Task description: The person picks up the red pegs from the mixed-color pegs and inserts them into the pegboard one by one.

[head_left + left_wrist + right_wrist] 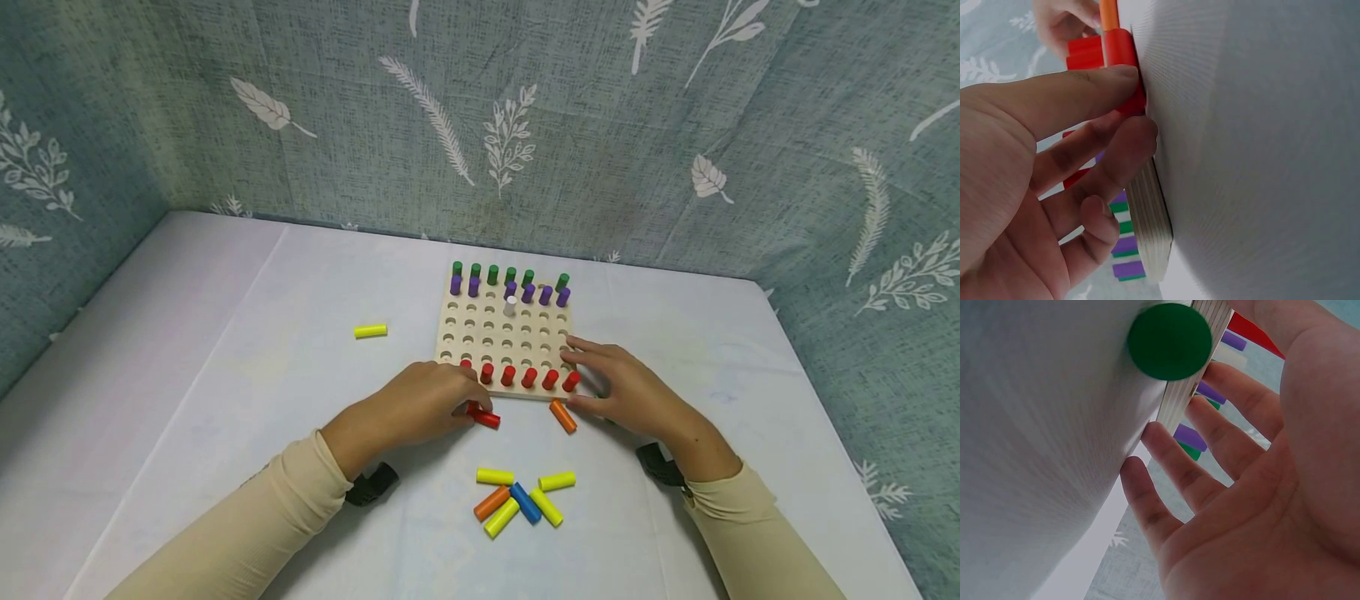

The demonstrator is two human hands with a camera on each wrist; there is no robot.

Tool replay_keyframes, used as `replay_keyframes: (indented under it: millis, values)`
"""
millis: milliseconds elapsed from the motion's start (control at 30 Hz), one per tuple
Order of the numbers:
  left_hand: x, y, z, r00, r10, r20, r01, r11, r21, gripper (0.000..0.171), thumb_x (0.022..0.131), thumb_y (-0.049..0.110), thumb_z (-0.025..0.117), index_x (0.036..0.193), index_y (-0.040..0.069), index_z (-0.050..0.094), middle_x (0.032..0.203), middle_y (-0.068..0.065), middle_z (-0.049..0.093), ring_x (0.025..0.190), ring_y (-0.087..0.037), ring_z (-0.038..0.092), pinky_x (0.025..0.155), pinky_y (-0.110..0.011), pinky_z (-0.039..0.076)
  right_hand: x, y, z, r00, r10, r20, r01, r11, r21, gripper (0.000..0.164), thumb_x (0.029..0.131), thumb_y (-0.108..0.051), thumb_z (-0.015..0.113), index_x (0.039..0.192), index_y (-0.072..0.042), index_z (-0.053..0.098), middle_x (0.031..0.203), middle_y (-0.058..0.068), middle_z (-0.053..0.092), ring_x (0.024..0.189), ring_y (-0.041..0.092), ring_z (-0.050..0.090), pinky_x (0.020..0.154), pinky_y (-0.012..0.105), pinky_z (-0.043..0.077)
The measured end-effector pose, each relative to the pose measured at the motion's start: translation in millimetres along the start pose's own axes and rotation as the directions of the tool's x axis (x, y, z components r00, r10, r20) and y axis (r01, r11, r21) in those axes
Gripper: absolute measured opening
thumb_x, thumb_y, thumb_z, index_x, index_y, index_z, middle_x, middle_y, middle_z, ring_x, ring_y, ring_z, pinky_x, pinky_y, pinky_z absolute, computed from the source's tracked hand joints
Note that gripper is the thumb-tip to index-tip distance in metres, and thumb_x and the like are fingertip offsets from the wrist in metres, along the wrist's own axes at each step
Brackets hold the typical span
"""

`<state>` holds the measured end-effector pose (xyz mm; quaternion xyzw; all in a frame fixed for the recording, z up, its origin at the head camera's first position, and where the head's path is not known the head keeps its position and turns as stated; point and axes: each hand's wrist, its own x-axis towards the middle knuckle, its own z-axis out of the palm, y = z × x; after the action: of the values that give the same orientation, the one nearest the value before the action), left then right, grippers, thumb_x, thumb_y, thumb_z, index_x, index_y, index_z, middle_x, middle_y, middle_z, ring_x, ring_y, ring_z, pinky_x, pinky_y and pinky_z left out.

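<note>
A pegboard [525, 395] of pale wood lies on the table with rows of holes. Just off its front edge my left hand [423, 404] pinches a red peg [488, 420] between thumb and fingers; the left wrist view shows the thumb [1094, 87] over the red peg [1121, 47]. My right hand [630, 387] rests at the board's right side, its extended fingers touching the edge. A green peg [1169, 342] lies by that hand, mostly hidden in the head view. Red pegs [529, 377] stand along the front row, one partly behind my left hand.
Green pegs [492, 274] and purple pegs [528, 292] fill much of the back rows, with a white peg [510, 306] in front. An orange peg [563, 416] lies before the board. Nearer are yellow pegs [502, 517], a blue peg [525, 502] and another orange peg [491, 503]. One yellow peg [371, 331] lies left.
</note>
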<state>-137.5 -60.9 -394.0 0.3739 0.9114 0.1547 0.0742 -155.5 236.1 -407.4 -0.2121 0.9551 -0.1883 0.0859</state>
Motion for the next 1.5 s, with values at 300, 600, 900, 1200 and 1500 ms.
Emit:
replay_keyframes:
  millis: [300,600,900,1200,1500]
  values:
    - [0.4,1.1,0.4,1.000,-0.018,0.014,0.018,1.000,-0.014,0.021,0.084,0.013,0.080,0.102,0.023,0.076,0.092,0.011,0.072,0.081,-0.008,0.062,0.074,-0.028,0.052,0.5,0.1,0.4,1.000,0.004,0.002,-0.004,1.000,0.011,0.069,0.084,-0.031,0.082,0.145,-0.017,0.054,0.161,0.004,0.038,0.145,0.036,0.038,0.115,0.059,0.033]
    - [0.8,2.8,-7.5,0.999,-0.024,0.040,0.026,0.999,-0.028,0.016,0.086,0.019,0.076,0.099,0.025,0.070,0.078,0.013,0.060,0.069,-0.007,0.053,0.064,-0.025,0.044,0.6,0.1,-1.1,1.000,-0.004,-0.006,0.004,1.000,-0.002,0.069,0.084,-0.031,0.082,0.145,-0.018,0.054,0.160,0.005,0.039,0.145,0.036,0.038,0.115,0.059,0.034]
    - [-1.6,2.0,-10.9,1.000,-0.009,-0.013,0.008,0.998,-0.060,0.008,0.089,0.021,0.071,0.096,0.024,0.071,0.087,0.013,0.064,0.076,-0.006,0.054,0.068,-0.024,0.045,0.7,0.5,-0.8,1.000,-0.011,-0.007,0.011,1.000,0.002,0.068,0.084,-0.030,0.082,0.145,-0.017,0.055,0.160,0.006,0.039,0.144,0.037,0.039,0.115,0.059,0.034]
    - [-2.5,1.4,-16.1,0.997,0.009,-0.073,-0.015,0.996,-0.089,0.005,0.092,0.023,0.069,0.091,0.020,0.073,0.078,0.014,0.062,0.073,-0.006,0.055,0.068,-0.022,0.046,-0.4,-0.6,-0.7,1.000,-0.020,-0.015,0.021,1.000,0.017,0.067,0.084,-0.029,0.081,0.144,-0.016,0.055,0.160,0.006,0.040,0.144,0.038,0.039,0.115,0.060,0.033]
    - [-0.4,-4.2,-15.7,0.987,0.026,-0.159,-0.037,0.997,-0.066,0.003,0.092,0.023,0.066,0.093,0.020,0.068,0.073,0.017,0.061,0.066,0.000,0.053,0.063,-0.020,0.045,0.1,1.3,0.8,1.000,-0.017,-0.011,0.017,1.000,0.012,0.067,0.084,-0.031,0.081,0.144,-0.016,0.055,0.159,0.005,0.040,0.144,0.037,0.039,0.115,0.059,0.033]
